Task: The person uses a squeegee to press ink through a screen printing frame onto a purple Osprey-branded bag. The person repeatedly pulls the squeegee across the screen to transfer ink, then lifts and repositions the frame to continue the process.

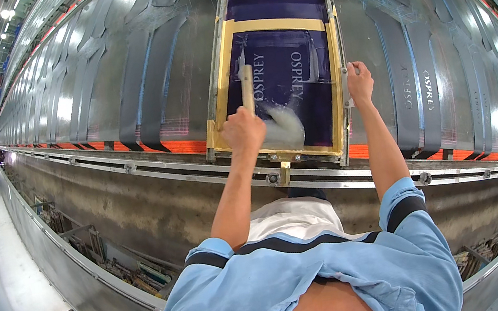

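My left hand (244,132) is closed around a pale squeegee (247,82) over a dark purple printing screen (325,119), which has light lettering, yellow tape and a metal frame (329,8). Whitish paste (286,123) lies smeared on the screen beside the squeegee. My right hand (360,81) has curled fingers on the right side of the frame, at a small metal fitting.
Grey fabric strips (411,99) are laid in rows along the long metal table (189,55), some printed white. A rail with fittings (128,168) runs along its near edge, over a trough (191,196). A pale walkway (14,261) runs at far left.
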The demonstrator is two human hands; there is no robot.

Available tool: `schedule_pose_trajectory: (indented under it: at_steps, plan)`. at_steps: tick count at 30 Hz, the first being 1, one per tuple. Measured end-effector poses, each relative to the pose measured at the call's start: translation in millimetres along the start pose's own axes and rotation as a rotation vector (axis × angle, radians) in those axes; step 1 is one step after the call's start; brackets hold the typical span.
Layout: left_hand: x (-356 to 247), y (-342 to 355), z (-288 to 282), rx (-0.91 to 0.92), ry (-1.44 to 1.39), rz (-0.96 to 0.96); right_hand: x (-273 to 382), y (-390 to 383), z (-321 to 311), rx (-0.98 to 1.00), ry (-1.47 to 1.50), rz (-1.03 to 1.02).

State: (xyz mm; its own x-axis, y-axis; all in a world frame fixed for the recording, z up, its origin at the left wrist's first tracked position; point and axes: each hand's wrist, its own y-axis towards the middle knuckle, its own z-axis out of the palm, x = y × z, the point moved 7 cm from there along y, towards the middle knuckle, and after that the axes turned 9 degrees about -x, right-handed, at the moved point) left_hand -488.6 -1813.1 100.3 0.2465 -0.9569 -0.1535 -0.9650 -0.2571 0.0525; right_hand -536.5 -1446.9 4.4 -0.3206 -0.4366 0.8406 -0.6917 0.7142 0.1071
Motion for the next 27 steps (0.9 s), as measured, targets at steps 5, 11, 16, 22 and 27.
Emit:
schedule_pose_trajectory:
  at_steps: [5,11,16,22,27]
  plan:
    - [-35,6,-2,0.034,-0.197,0.338,4,-4,-8,0.01,0.013,0.011]
    - [-65,75,-22,-0.076,-0.38,0.982,4,-5,-7,0.041,-0.002,0.038]
    - [-103,155,-2,0.0,-0.317,1.046,36,14,-8,0.12,-0.245,-0.105]
    - [-138,228,24,0.144,-0.275,0.947,172,56,51,0.369,-0.023,-0.749]
    - [-141,251,29,0.271,-0.211,0.911,181,64,128,0.778,-0.546,-0.718]
